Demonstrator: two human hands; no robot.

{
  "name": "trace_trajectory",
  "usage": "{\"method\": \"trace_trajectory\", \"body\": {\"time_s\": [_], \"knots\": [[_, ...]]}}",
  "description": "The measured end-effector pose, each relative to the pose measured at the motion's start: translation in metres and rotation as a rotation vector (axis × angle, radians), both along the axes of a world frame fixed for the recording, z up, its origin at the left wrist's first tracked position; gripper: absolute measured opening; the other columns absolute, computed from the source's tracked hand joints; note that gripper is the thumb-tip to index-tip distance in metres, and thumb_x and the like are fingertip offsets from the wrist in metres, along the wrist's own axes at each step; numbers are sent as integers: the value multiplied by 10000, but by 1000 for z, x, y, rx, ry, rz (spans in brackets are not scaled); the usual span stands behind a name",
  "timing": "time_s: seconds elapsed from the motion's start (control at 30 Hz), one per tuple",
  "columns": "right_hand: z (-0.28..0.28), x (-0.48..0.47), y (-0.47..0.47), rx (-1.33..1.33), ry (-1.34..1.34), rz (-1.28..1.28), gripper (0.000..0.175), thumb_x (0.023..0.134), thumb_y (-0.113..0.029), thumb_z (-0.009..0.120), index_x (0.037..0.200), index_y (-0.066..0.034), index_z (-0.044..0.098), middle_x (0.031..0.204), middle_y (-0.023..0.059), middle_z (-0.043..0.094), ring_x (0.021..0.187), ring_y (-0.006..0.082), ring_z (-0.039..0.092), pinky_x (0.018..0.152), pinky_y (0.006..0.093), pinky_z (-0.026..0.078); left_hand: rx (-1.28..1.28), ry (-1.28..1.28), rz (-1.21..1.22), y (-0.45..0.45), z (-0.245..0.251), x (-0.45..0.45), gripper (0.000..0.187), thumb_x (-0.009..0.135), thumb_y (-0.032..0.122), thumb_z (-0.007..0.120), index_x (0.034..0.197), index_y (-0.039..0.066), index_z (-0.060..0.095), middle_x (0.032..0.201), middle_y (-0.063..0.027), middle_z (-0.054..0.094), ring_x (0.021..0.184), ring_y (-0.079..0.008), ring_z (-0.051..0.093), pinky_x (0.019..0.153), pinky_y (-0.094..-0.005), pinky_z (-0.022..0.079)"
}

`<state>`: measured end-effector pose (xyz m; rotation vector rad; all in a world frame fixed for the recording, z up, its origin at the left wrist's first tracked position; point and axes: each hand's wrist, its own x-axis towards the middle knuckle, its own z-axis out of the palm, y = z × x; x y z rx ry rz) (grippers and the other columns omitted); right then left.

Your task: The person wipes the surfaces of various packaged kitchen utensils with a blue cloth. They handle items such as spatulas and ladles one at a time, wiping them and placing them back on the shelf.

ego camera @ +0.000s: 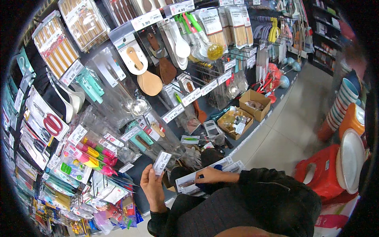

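Observation:
My left hand [152, 185] pinches a small white price tag [162, 163] between thumb and fingers, held upright in front of the lower shelf. Printing shows on the tag's face. Curled over long white carded packages [189, 184] by my lap is my right hand [214, 175]. A blade-like shape shows on the front card, but the hand partly covers it. Another card [236, 166] sticks out beyond the right wrist. Just past the tag hang a wooden-handled utensil in a teal pack [143, 141] and clear plastic sleeves [170, 142].
Hooks hold spatulas [149, 84], chopstick packs [56, 46], ladles [136, 106] and red-handled scissors [53, 124]. Two cardboard boxes [236, 134] of small goods sit on the bottom shelf. Across the tiled aisle [284, 118] stand a red plastic stool [318, 171] and stacked buckets [337, 103].

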<state>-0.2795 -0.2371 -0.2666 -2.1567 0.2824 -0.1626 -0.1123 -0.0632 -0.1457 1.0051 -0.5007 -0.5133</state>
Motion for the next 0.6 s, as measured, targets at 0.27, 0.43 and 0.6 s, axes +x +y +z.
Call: {"method": "trace_trajectory", "body": {"time_s": [0.27,0.43,0.6], "knots": [[156,-6,18,-7,-952,-371,198,815,-182,748,931,-40,675,897,85,663,844,223,634,772,332,499,224,-410,-5,-40,-15,-16,317,951,6,519,1257,-61,569,1159,-119,645,1001,-169,622,891,-299,495],[147,17,19,-611,-936,-481,189,812,-302,715,897,-134,692,847,38,601,788,252,580,701,343,486,363,-751,91,-58,1,-71,268,894,113,596,1098,-62,596,912,-113,677,869,-139,627,764,-315,498],[126,18,-13,-522,-811,-671,192,826,-290,697,848,-101,671,825,87,634,768,293,632,642,407,527,385,-791,227,-50,0,-78,197,883,23,589,1069,-24,546,745,-97,643,652,-129,580,603,-295,462]]}}
